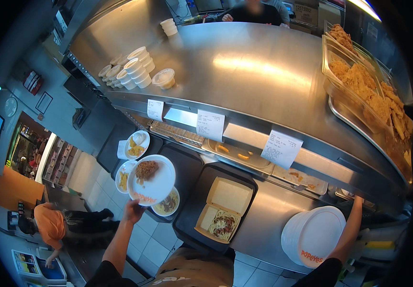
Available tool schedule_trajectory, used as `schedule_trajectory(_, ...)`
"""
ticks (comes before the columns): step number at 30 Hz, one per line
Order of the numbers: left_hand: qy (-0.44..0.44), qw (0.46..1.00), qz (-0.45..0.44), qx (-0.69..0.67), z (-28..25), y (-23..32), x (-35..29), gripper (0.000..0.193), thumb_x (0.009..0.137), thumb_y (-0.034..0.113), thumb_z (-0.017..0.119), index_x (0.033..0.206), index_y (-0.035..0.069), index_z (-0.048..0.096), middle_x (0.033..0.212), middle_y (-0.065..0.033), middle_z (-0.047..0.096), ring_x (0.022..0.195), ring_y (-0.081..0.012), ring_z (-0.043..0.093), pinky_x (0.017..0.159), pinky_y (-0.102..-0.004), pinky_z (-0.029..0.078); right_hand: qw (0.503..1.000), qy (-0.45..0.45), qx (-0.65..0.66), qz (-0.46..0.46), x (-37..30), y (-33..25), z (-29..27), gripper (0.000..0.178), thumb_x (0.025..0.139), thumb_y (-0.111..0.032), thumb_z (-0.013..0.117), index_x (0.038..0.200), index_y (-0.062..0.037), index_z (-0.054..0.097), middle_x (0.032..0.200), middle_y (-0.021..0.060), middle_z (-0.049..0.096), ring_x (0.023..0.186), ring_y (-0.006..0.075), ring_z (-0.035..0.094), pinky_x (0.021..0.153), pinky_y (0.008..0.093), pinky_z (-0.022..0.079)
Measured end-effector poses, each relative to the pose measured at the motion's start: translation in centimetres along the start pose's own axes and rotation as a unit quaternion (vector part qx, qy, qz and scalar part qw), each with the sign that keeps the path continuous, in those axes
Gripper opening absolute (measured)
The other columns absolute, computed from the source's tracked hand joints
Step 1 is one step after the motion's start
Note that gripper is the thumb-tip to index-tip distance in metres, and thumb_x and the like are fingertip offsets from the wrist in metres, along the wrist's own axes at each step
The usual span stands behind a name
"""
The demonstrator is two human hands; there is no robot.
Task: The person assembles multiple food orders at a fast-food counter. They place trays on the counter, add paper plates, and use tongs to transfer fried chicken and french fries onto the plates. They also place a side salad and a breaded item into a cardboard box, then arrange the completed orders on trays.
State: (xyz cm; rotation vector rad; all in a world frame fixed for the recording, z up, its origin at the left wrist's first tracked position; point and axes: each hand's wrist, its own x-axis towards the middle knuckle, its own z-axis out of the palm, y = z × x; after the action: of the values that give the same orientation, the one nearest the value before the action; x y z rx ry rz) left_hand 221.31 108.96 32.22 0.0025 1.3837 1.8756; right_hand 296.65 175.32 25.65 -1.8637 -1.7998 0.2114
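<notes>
My left hand grips the lower rim of a round white plate. A piece of fried chicken lies on the plate's upper left part. The plate overlaps a bowl with pale food and a white dish with yellow food. My right hand reaches in under the shelf at the far right; its fingers are hidden there. Between my arms, an open cardboard box with sauced spaghetti sits on a dark tray.
A stack of white plates stands beside my right forearm. Paper slips hang from the steel shelf. Lidded cups and fried chicken containers stand on it. Another person works at lower left; someone sits or stands behind the shelf.
</notes>
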Motion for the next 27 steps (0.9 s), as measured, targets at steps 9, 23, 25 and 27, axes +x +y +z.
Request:
schedule_trajectory(9, -0.039, 0.997, -0.060, 0.007, -3.4, 0.8, 7.3, 0.041, 0.086, 0.008, 0.064, 0.125, 0.006, 0.054, 0.122, -0.0090, 0.064, 0.110, -0.0256, 0.063, 0.092, -0.0432, 0.053, 0.995, 0.047, 0.081, 0.021, -4.3, 1.7, -5.1, 0.054, 0.085, -0.034, 0.067, 0.129, -0.0052, 0.055, 0.124, 0.0201, 0.061, 0.115, 0.0380, 0.058, 0.099, 0.0434, 0.043)
schedule_trajectory(23, -0.192, 0.963, -0.165, 0.095, -9.2, -0.7, 24.2, 0.047, 0.088, 0.009, 0.065, 0.133, 0.006, 0.050, 0.125, -0.0120, 0.062, 0.113, -0.0251, 0.063, 0.091, -0.0400, 0.058, 0.652, 0.141, 0.634, 0.391, -60.0, -11.0, -19.0, 0.049, 0.092, -0.024, 0.064, 0.133, -0.0028, 0.051, 0.122, 0.0178, 0.060, 0.114, 0.0315, 0.060, 0.098, 0.0434, 0.052)
schedule_trajectory(25, -0.208, 0.957, -0.186, 0.086, -9.8, -1.3, 25.3, 0.045, 0.090, 0.009, 0.063, 0.133, 0.005, 0.049, 0.126, -0.0118, 0.062, 0.113, -0.0259, 0.063, 0.090, -0.0397, 0.058, 0.577, 0.083, 0.705, 0.405, -66.8, -19.0, -15.6, 0.053, 0.092, -0.029, 0.066, 0.135, -0.0026, 0.049, 0.125, 0.0182, 0.058, 0.115, 0.0334, 0.059, 0.098, 0.0435, 0.052)
schedule_trajectory(27, -0.187, 0.959, -0.200, 0.072, -10.0, -2.0, 25.9, 0.043, 0.091, 0.008, 0.061, 0.133, 0.004, 0.050, 0.126, -0.0122, 0.062, 0.113, -0.0268, 0.062, 0.090, -0.0388, 0.058, 0.529, 0.021, 0.745, 0.405, -70.9, -26.8, -11.7, 0.058, 0.092, -0.034, 0.067, 0.138, -0.0043, 0.047, 0.127, 0.0172, 0.057, 0.116, 0.0349, 0.058, 0.098, 0.0433, 0.052)
